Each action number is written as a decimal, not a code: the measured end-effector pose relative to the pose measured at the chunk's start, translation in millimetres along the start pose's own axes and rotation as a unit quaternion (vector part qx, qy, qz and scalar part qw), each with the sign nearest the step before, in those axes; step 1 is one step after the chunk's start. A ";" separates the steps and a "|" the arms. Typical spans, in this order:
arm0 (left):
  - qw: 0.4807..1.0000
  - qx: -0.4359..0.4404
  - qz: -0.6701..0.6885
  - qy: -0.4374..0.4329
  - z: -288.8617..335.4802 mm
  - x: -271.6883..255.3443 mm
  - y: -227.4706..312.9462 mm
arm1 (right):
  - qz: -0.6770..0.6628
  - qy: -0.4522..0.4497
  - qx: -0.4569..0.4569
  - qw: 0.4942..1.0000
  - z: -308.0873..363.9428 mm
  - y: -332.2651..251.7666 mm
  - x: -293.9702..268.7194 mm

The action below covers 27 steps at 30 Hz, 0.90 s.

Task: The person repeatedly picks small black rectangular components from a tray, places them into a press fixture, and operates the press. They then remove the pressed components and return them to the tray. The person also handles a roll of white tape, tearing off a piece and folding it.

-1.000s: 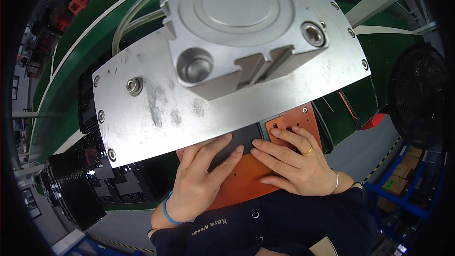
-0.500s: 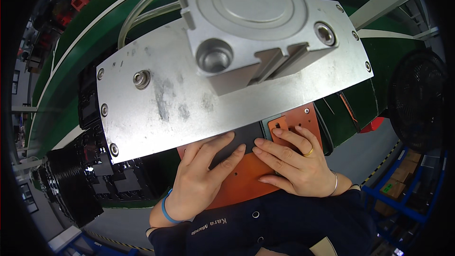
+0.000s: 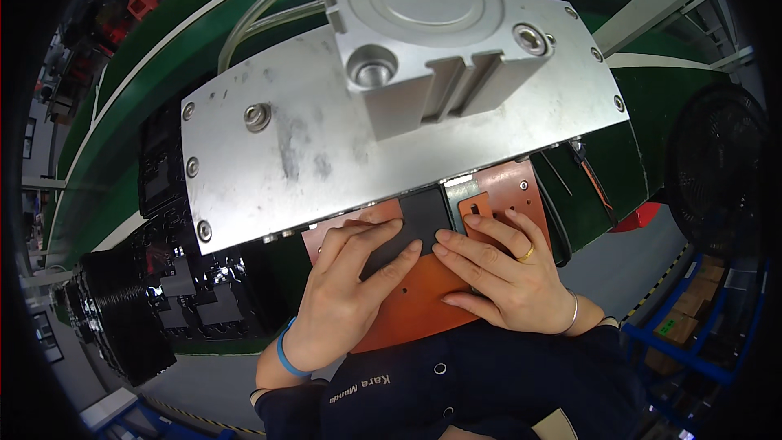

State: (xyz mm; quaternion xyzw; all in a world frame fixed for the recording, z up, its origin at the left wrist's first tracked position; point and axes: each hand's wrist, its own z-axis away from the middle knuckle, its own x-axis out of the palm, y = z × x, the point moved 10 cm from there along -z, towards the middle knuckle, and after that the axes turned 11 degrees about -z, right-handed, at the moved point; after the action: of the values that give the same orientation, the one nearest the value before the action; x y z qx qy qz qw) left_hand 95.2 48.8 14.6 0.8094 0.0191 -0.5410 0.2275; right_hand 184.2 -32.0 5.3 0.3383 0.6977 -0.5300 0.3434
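A dark grey flat piece (image 3: 426, 210) lies on an orange-brown plate (image 3: 411, 305) in front of me. My left hand (image 3: 342, 285) rests on the piece's left part, index finger and thumb stretched out and apart. My right hand (image 3: 509, 273) lies to its right, with some fingertips at the piece's right edge and others on a small slotted orange block (image 3: 475, 209). Neither hand is closed round anything. Beyond my fingers is a large silver metal plate (image 3: 342, 163) bearing a block-shaped cylinder (image 3: 428, 12). It hides the far side of the orange-brown plate.
Black glossy trays (image 3: 199, 301) are at the left. A cutter with an orange handle (image 3: 597, 183) lies on the green bench (image 3: 643, 114), beside a thin rod. A black fan (image 3: 717, 171) stands far right, above blue shelving (image 3: 692, 350) with cardboard boxes.
The silver plate and its cylinder look smaller and have shifted away from my hands, baring more of the orange-brown plate and the grey piece. My hands have barely moved.
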 end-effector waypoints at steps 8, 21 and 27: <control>0.996 0.061 -0.043 0.057 8.1 -17.8 18.1 | -0.225 0.176 0.044 0.957 3.8 24.9 -50.8; 0.953 -0.140 0.216 0.159 71.8 -72.4 -36.2 | -0.543 -0.023 0.172 0.821 -43.0 -14.1 4.8; 0.850 -0.338 0.267 0.302 150.1 -131.9 -111.7 | -0.486 -0.105 0.017 0.867 -87.3 -77.7 32.7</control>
State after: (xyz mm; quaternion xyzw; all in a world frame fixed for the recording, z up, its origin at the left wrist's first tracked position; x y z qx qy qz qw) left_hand -120.5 118.9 45.7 0.7798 0.0517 -0.1485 0.6059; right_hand 91.2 40.1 35.0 -0.0953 0.7246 -0.6741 0.1075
